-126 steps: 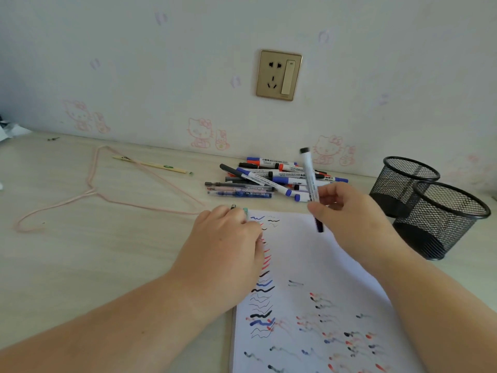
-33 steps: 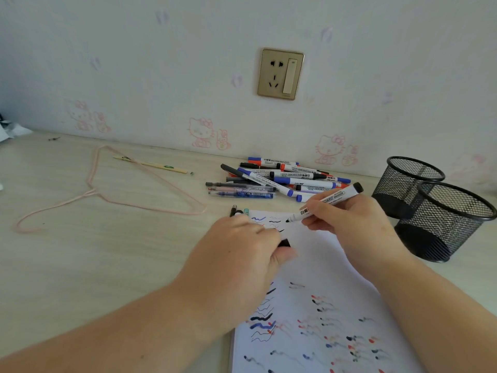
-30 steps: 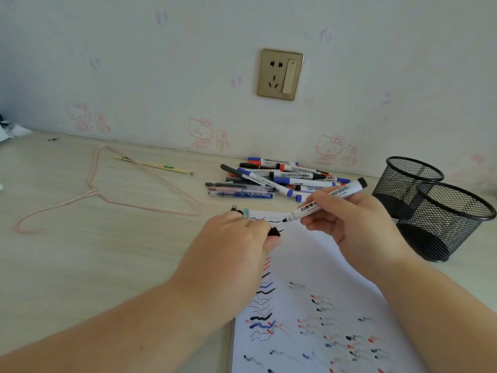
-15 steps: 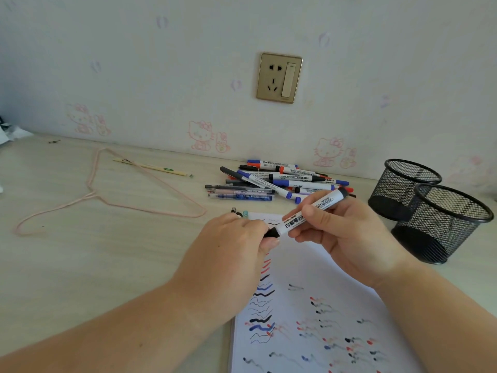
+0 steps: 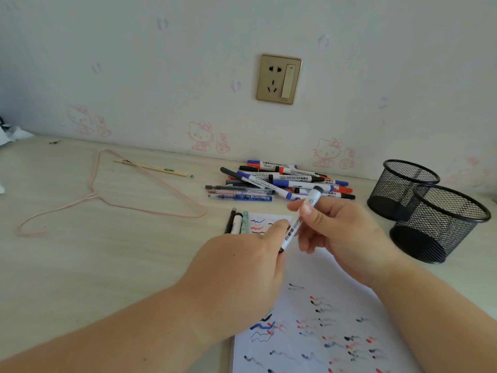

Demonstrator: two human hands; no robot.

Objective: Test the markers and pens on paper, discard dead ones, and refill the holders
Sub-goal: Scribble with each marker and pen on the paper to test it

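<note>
Hands, two, bare, were recorded over the sheet of paper [image 5: 317,327] at the desk's [image 5: 107,265] near edge. Right hand [image 5: 338,232]: forearm entered from the near right corner, palm turned leftward, thumb and fingers clamped on the upper barrel of a white marker [image 5: 298,222]. Marker: held steeply tilted, black end cap uppermost toward the far edge, lower end pointed down at the left hand. Left hand [image 5: 242,270]: forearm entered from the near left corner, back of hand uppermost, fingers curled shut around the marker's lower end; whether a cap was pinched there could not be told. The two hands were brought together on this one marker.

Paper: marked with blue, red and black squiggles. Three pens [image 5: 236,223] were laid side by side, touching the paper's far left corner. Pile of markers and pens [image 5: 277,183] was heaped at the far edge, against the wall. Two black mesh holders [image 5: 430,211] were stood touching near the right edge. Pink wire hanger [image 5: 94,195] and a wrapped pair of chopsticks [image 5: 153,168] were laid toward the far left.
</note>
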